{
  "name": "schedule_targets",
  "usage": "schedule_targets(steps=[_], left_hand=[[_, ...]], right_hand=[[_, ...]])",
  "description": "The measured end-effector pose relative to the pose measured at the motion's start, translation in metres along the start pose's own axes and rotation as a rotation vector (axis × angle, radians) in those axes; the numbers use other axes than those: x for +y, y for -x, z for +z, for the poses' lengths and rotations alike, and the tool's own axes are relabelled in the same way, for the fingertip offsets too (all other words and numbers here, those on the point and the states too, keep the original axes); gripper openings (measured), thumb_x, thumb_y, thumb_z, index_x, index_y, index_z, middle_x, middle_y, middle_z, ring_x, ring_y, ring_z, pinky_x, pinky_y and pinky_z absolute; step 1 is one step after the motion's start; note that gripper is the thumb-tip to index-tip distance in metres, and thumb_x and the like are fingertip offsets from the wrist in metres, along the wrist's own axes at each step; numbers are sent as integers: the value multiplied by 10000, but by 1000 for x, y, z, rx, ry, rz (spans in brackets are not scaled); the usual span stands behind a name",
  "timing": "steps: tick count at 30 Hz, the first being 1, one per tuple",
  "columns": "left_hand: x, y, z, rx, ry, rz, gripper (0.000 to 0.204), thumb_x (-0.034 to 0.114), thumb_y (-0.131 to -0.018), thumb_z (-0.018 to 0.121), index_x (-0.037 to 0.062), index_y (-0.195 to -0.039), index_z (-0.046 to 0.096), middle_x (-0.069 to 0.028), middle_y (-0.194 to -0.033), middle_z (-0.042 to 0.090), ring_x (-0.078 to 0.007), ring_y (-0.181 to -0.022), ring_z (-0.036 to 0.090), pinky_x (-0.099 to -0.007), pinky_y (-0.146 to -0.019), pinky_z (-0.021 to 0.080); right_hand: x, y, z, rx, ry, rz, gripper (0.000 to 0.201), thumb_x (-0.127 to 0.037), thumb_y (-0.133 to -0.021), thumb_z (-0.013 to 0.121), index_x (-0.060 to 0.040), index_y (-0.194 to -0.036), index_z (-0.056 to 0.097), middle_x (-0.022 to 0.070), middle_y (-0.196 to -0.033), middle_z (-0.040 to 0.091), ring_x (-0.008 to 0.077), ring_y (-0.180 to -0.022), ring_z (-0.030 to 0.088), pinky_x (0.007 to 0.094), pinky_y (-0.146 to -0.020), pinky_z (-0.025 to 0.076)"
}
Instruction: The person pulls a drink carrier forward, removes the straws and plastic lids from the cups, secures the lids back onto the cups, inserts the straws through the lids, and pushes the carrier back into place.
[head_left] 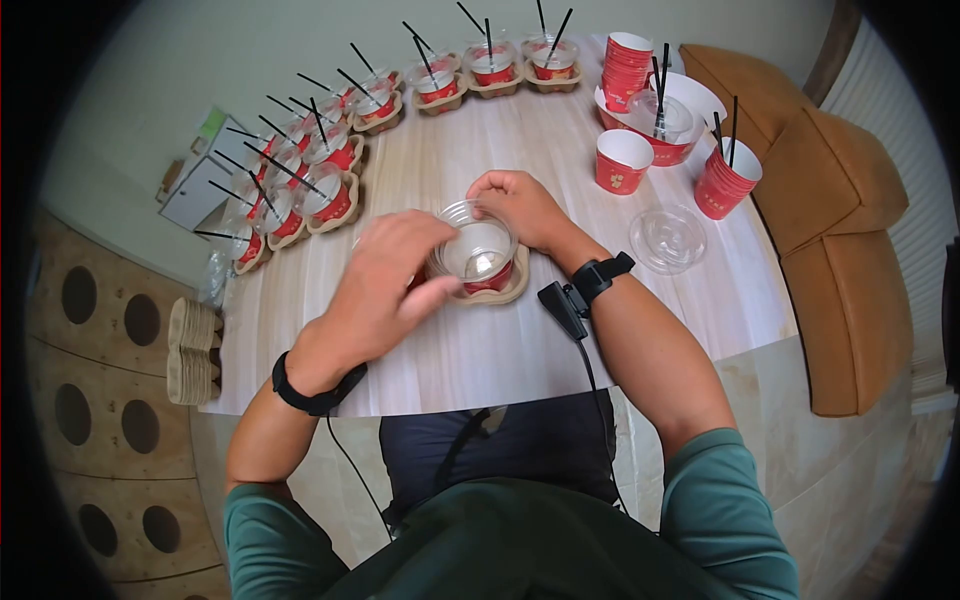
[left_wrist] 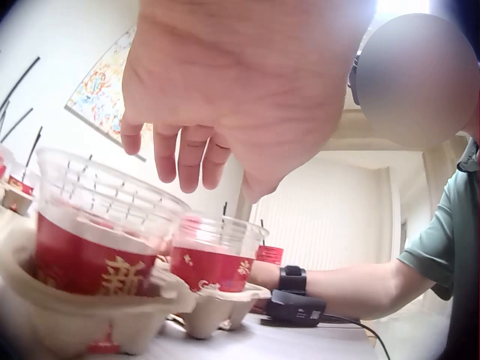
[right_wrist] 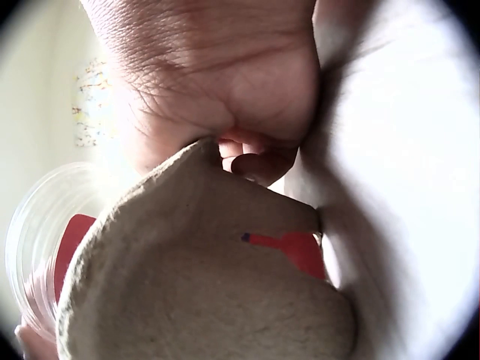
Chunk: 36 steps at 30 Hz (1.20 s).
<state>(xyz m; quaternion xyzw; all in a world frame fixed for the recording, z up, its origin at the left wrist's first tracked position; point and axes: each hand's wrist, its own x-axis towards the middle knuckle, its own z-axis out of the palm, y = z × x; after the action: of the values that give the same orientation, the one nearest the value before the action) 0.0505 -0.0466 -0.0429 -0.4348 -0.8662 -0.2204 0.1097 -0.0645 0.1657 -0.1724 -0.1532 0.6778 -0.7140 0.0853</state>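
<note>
Two-cup carrier, tan moulded pulp (head_left: 512, 290), is on the light wood-grain counter (head_left: 430, 375), right between the two hands, near edge side. Seated in it: right-side red paper cup under a clear plastic top (left_wrist: 217, 268), plus left-side red paper cup with gold characters, also clear-topped (left_wrist: 94, 259). Left hand (head_left: 385, 280) is over the left-side cup, palm down, fingers loosely extended and slightly apart, thumb off to the side; released, holding nothing. Left wrist view shows those fingers above the cups with a visible gap to the rims. Right hand (head_left: 525, 208) is at the far right of the carrier, next to the rim of the right-side cup; its fingers are bent inward. Right wrist view puts it right against the pulp edge, but the carrier wall blocks the fingertips, so can't tell whether it's gripping the carrier, pinching or only resting there. Head view has the left-side cup mostly covered by the left hand, just a sliver of red showing, and that hand is motion-blurred. Right wrist view crops the carrier at the bottom; the cup there is a partial clear rim and a red patch behind the pulp. Right side of that view is washed out.
</note>
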Motion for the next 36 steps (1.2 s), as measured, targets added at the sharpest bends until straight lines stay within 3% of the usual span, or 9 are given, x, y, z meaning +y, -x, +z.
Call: schedule_targets(steps=[4, 6, 15, 21, 22, 24, 27, 30, 36], left_hand=[[-15, 22, -25, 23, -98, -168, 328, 180, -868, 813, 23, -1116, 667, -170, -1136, 677, -395, -1063, 621, -466, -963, 477], [-17, 34, -33, -148, -252, -227, 234, 150, -888, 788, 17, -1047, 680, -160, -1046, 689, -380, -1010, 621, -451, -926, 479], [-22, 42, -35, -19, -203, -171, 58, 38, -916, 718, 7, -951, 682, -140, -882, 685, -352, -823, 629, -442, -904, 472], [-21, 37, -35, -205, -175, -185, 129, 64, -907, 745, 17, -1014, 692, -150, -945, 696, -355, -906, 646, -434, -904, 490], [-19, 37, -33, -205, -175, -184, 129, 64, -907, 745, 17, -1014, 692, -150, -945, 696, -355, -906, 646, -434, -904, 490], [-12, 36, -26, 16, -134, -200, 163, 90, -904, 749, 16, -1041, 702, -160, -1036, 708, -370, -1004, 661, -467, -951, 495], [-4, 27, -24, 84, -51, -110, 205, 79, -873, 777, 18, -1053, 702, -163, -1088, 704, -372, -1038, 652, -457, -927, 515], [-7, 19, -16, 70, -104, 59, 204, 69, -850, 797, 21, -1018, 690, -143, -1042, 698, -358, -1031, 648, -450, -910, 523], [-14, 22, -8, -25, -69, -45, 204, 79, -859, 778, 31, -1033, 683, -152, -1086, 684, -371, -1064, 639, -462, -950, 506]], right_hand=[[-1, 1, 0, 2, 12, 8, 145, -107, -951, 668, 2, -1033, 718, 22, -896, 720, 80, -805, 660, 238, -739, 532], [0, 0, -1, 1, 13, 2, 147, -113, -955, 669, 1, -1035, 716, 22, -897, 720, 79, -800, 658, 237, -736, 531], [1, -1, 3, -14, 29, 1, 164, -148, -985, 661, 1, -1036, 706, 13, -864, 707, 80, -775, 649, 239, -721, 525], [0, 0, 3, -11, 13, 1, 156, -133, -976, 655, 1, -1035, 708, 14, -867, 713, 77, -774, 651, 238, -713, 525], [0, 1, 2, -14, 8, -5, 155, -130, -971, 655, 2, -1032, 710, 16, -870, 715, 77, -774, 651, 239, -712, 525], [0, 1, 2, -12, 21, -5, 155, -128, -967, 656, 2, -1030, 712, 17, -871, 716, 78, -776, 653, 238, -715, 526], [-2, 3, 3, -9, 31, -1, 156, -126, -961, 657, 3, -1026, 715, 18, -870, 718, 81, -779, 657, 238, -719, 528], [-2, 2, 3, -11, 32, -1, 159, -126, -959, 656, 3, -1028, 716, 19, -869, 718, 85, -782, 661, 239, -725, 531], [1, 2, 3, 9, 40, -18, 164, -134, -965, 664, 5, -1036, 715, 30, -871, 720, 91, -790, 669, 242, -737, 534]])
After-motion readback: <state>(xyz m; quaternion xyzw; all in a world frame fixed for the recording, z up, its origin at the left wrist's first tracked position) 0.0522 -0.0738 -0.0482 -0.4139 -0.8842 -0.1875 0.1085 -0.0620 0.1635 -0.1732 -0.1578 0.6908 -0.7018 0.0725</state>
